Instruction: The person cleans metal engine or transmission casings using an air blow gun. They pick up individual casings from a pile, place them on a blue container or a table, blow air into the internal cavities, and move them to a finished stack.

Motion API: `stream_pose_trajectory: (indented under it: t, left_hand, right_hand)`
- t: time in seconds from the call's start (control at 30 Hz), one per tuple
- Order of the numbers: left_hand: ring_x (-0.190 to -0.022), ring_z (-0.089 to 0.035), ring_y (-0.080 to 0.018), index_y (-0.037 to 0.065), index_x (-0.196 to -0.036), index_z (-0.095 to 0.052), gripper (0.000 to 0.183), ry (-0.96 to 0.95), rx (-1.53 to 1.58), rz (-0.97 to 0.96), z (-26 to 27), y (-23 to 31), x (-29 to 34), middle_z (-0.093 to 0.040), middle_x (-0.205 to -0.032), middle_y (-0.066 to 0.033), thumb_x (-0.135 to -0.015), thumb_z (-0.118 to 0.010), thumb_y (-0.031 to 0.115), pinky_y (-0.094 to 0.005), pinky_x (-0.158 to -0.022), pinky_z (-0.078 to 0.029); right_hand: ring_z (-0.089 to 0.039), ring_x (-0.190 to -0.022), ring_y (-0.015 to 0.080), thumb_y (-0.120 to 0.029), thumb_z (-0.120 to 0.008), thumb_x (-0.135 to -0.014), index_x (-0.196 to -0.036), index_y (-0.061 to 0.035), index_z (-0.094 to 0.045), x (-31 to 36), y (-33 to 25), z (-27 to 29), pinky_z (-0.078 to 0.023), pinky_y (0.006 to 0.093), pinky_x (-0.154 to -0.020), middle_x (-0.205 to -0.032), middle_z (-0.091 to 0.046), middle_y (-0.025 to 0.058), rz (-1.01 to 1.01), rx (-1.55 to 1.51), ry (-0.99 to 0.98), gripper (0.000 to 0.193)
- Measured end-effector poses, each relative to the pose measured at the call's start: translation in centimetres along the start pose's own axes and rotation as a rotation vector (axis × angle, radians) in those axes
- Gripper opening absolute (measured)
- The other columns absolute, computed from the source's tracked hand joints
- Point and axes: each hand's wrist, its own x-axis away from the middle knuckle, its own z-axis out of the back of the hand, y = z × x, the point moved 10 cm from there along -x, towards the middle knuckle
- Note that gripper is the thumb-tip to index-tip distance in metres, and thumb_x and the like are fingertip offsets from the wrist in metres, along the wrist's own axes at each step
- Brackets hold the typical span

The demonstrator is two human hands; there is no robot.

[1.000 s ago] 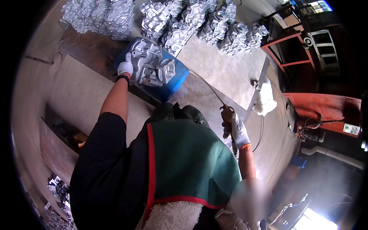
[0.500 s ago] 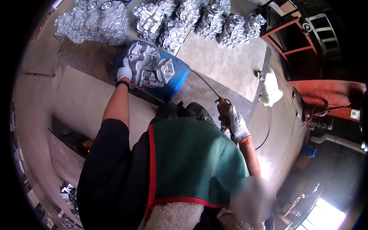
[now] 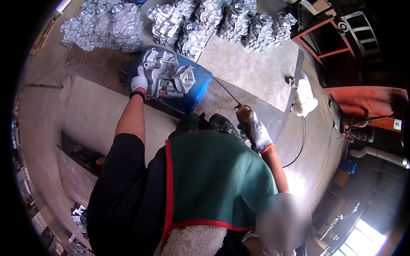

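A grey metal casting (image 3: 159, 70) with a round flanged opening lies on a blue plastic drum (image 3: 200, 91). At its left edge, my left hand (image 3: 139, 82), in a white knit glove, is closed on the casting. My right hand (image 3: 259, 131), also gloved, is wrapped round a yellow-brown handheld tool (image 3: 244, 114). From this tool a long thin rod (image 3: 224, 90) runs up and left to the casting, beside the flanged opening. Whether the rod's tip touches the metal I cannot tell. The fingers under the tool are partly hidden.
Several similar castings (image 3: 209, 25) stand at the back, with another stack (image 3: 106, 25) at the back left. A white bag-like bundle (image 3: 304, 99) sits on the floor to the right. Behind it are a red metal frame (image 3: 329, 42) and a dark hose (image 3: 300, 151).
My right hand has moved a little left and up with the tool, bringing the rod further over the casting. My left hand keeps its hold on the casting.
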Motion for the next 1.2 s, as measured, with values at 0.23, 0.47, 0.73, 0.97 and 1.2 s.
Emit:
stream_pose_trajectory:
  t: [0.23,0.47,0.73,0.97,1.2]
  left_hand:
    - [-0.104,-0.054,-0.0432,-0.011,-0.098,-0.062,0.098,-0.01,-0.012,0.022,-0.2,-0.4,-0.4,-0.058,-0.103,-0.0327,-0.084,-0.012,0.073,-0.0467,-0.089,-0.043]
    - [-0.104,-0.055,-0.0427,-0.01,-0.097,-0.062,0.098,0.005,-0.007,-0.009,0.3,0.0,0.0,-0.058,-0.103,-0.0322,-0.084,-0.011,0.073,-0.0469,-0.089,-0.043]
    - [-0.104,-0.055,-0.0428,-0.01,-0.098,-0.062,0.099,-0.02,-0.051,0.022,-0.2,0.3,0.1,-0.059,-0.102,-0.0324,-0.084,-0.01,0.073,-0.0469,-0.089,-0.043]
    - [-0.103,-0.055,-0.0426,-0.01,-0.097,-0.062,0.097,-0.003,-0.042,0.029,0.2,0.0,0.1,-0.059,-0.102,-0.0318,-0.084,-0.011,0.072,-0.0467,-0.089,-0.044]
    - [-0.104,-0.055,-0.043,-0.01,-0.098,-0.062,0.096,-0.028,-0.04,0.037,-0.2,0.3,0.4,-0.059,-0.103,-0.0317,-0.085,-0.013,0.071,-0.0475,-0.089,-0.043]
  right_hand:
    - [-0.048,-0.06,0.009,-0.062,-0.042,-0.088,-0.114,-0.0072,-0.055,0.3,4.1,1.4,-0.04,0.0236,-0.054,-0.08,-0.057,0.0035,-0.054,-0.105,0.004,0.062]
    - [-0.052,-0.06,0.0097,-0.063,-0.029,-0.091,-0.105,-0.0022,-0.063,1.5,4.1,2.8,-0.039,0.0249,-0.053,-0.077,-0.064,0.0052,-0.014,-0.013,0.034,0.071]
    - [-0.056,-0.074,0.0137,-0.064,-0.03,-0.09,-0.11,-0.0011,-0.062,2.1,5.3,3.1,-0.044,0.0279,-0.068,-0.091,-0.065,0.0097,0.06,0.091,-0.046,0.074]
    - [-0.051,-0.059,0.0089,-0.062,-0.035,-0.09,-0.106,-0.0023,-0.061,3.9,2.1,2.3,-0.04,0.0231,-0.053,-0.078,-0.062,0.0044,0.013,-0.128,-0.063,0.067]
    - [-0.047,-0.06,0.0092,-0.061,-0.037,-0.09,-0.113,-0.0058,-0.054,4.5,-0.3,1.2,-0.038,0.0212,-0.054,-0.079,-0.058,0.0035,0.078,-0.113,-0.104,0.062]
